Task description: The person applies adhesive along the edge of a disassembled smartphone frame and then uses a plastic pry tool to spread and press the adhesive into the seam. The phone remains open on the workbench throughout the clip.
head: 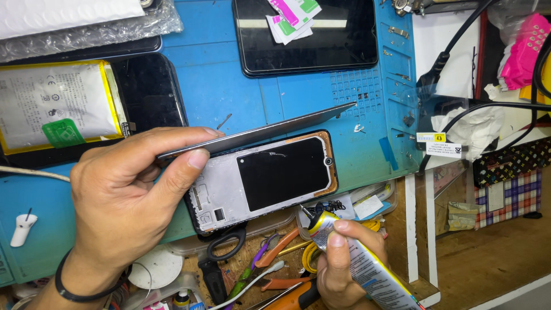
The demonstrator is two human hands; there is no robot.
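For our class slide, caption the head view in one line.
Left hand tilts a display panel above an opened phone frame; right hand holds a glue tube.

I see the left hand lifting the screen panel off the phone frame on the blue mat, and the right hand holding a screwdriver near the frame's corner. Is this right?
Not quite. The head view shows the right hand holds a glue tube, not a screwdriver. The rest stands: the left hand lifts the screen panel off the phone frame on the blue mat.
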